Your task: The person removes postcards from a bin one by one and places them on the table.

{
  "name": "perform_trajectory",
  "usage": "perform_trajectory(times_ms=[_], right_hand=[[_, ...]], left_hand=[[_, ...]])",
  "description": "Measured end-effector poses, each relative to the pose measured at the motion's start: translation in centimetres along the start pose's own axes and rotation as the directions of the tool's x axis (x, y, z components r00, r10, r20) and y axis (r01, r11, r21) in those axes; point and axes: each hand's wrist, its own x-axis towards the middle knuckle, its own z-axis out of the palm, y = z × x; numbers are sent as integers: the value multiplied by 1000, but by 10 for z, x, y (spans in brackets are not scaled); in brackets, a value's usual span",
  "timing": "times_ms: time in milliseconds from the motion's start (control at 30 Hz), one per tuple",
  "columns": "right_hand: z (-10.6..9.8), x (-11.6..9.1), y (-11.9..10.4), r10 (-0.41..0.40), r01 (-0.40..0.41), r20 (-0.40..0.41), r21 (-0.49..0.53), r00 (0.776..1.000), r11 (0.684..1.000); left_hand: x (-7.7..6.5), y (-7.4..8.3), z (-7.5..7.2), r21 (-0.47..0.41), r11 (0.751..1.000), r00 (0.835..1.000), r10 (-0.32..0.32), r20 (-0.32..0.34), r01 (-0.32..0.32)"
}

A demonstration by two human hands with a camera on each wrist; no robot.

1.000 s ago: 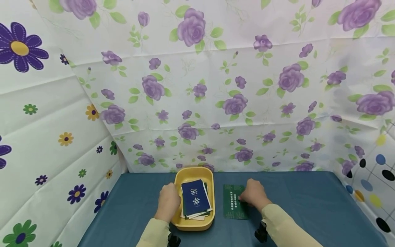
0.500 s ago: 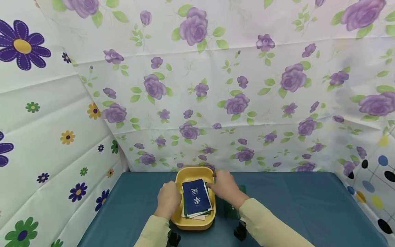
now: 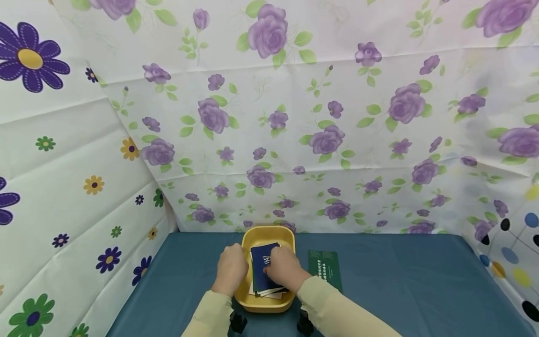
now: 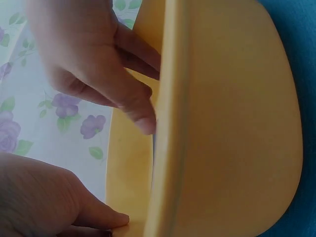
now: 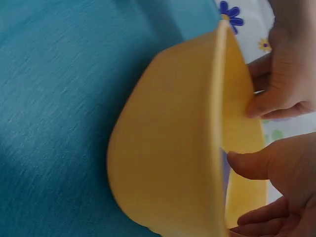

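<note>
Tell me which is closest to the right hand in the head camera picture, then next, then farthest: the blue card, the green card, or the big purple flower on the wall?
1. Blue card: in the yellow tray, under the right hand.
2. Green card: on the table, right of the tray.
3. Big purple flower: high on the left wall.
</note>
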Motion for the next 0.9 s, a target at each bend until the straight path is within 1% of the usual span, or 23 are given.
perform_trajectory(times_ms=[67, 133, 333, 500, 667, 733, 900], right_hand=[[2, 1, 2, 6, -7, -20, -27, 1000, 1000], [3, 2, 3, 20, -21, -33, -22, 999, 1000], [9, 8, 3, 97, -97, -24, -37, 995, 995], [14, 11, 1, 146, -150, -46, -89, 988, 985], [18, 10, 3, 136, -150, -85, -189, 987, 970], [20, 10, 4, 130, -147, -91, -214, 987, 966], [25, 12, 8, 110, -135, -113, -242, 987, 961]], left_hand=[[0, 2, 0, 5, 1000, 1000, 7, 0, -7], [0, 3, 0, 13, 1000, 1000, 9, 2, -9], [1, 4, 0, 26, 1000, 1000, 5, 5, -5], [0, 3, 2, 33, 999, 1000, 16, -12, -15], [-1, 3, 5, 29, 999, 999, 24, -40, -23], [-1, 4, 5, 26, 999, 998, 26, -49, -24], [-2, 4, 6, 21, 1000, 999, 13, -44, -12]])
